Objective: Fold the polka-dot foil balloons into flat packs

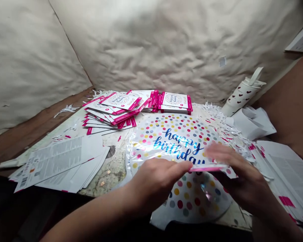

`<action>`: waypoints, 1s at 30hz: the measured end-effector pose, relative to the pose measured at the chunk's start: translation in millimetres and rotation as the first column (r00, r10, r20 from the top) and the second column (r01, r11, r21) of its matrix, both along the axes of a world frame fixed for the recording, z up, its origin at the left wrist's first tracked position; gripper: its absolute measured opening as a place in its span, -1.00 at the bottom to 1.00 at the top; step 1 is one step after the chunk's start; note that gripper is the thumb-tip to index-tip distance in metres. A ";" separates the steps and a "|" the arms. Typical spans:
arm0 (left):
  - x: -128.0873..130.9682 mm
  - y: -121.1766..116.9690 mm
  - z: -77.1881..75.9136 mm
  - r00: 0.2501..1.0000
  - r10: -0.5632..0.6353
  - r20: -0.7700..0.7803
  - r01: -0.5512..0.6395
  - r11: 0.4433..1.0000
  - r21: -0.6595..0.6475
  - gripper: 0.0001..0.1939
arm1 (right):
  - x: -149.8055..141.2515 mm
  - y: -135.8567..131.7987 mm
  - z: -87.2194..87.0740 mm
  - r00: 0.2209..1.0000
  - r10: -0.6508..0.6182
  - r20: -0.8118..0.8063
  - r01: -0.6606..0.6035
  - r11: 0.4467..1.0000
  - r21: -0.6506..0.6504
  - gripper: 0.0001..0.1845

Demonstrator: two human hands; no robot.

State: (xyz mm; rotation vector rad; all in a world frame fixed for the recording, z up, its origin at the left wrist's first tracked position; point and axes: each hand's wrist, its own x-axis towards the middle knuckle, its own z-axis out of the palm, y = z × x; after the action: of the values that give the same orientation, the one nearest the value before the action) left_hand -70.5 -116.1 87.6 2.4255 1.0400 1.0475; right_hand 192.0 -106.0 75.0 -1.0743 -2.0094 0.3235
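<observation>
A pink-edged card packet point(208, 167), seen nearly edge-on, is held between my two hands. My left hand point(160, 176) grips its left end, thumb stretched along the near edge. Around the right end is my right hand point(247, 179); its fingertips are smeared by motion and its thumb is mostly hidden below the packet. Beneath both hands lie flat foil balloons point(151, 134) printed with coloured dots and blue "happy birthday" lettering. The packet and hands cover part of the print.
Pink-and-white balloon packets point(121, 101) lie in a loose pile at the back, beside a neater stack point(175, 101). Printed card sleeves point(63, 161) are spread at left, more cards point(290, 174) at right. A heart-patterned tumbler point(239, 95) leans near paper shreds point(217, 112) and crumpled paper point(252, 122).
</observation>
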 end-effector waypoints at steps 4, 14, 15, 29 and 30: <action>-12.3 16.2 20.8 0.989 -0.045 0.142 0.052 0.998 -0.044 -0.76 | -28.4 9.0 -2.4 0.923 0.083 -0.376 -0.140 0.982 -0.127 -0.79; -159.5 174.8 1.6 0.480 0.674 -0.562 -0.616 0.714 0.332 -0.57 | -10.7 6.2 -54.0 0.987 -0.084 0.135 0.121 0.947 -0.299 -0.67; -167.2 187.7 -3.9 0.461 0.631 -0.623 -0.615 0.734 0.288 -0.56 | -8.5 -1.1 -56.8 0.975 0.001 0.220 0.076 0.936 -0.343 -0.67; 10.8 -43.4 -43.4 0.777 -0.436 -0.455 0.220 0.864 -0.452 -0.75 | -3.5 -70.5 -65.7 0.947 0.252 0.199 -0.130 0.867 -0.480 -0.68; 11.7 -45.0 -45.1 0.788 -0.416 -0.455 0.187 0.864 -0.466 -0.79 | -4.2 -67.2 -61.1 0.959 0.233 0.159 -0.112 0.831 -0.545 -0.71</action>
State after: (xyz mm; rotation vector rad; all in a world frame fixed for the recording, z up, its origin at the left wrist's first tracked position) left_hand -58.9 -161.2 42.5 2.4589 0.8439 0.0019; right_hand 187.7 -173.2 13.8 -1.3051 -2.2882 0.9438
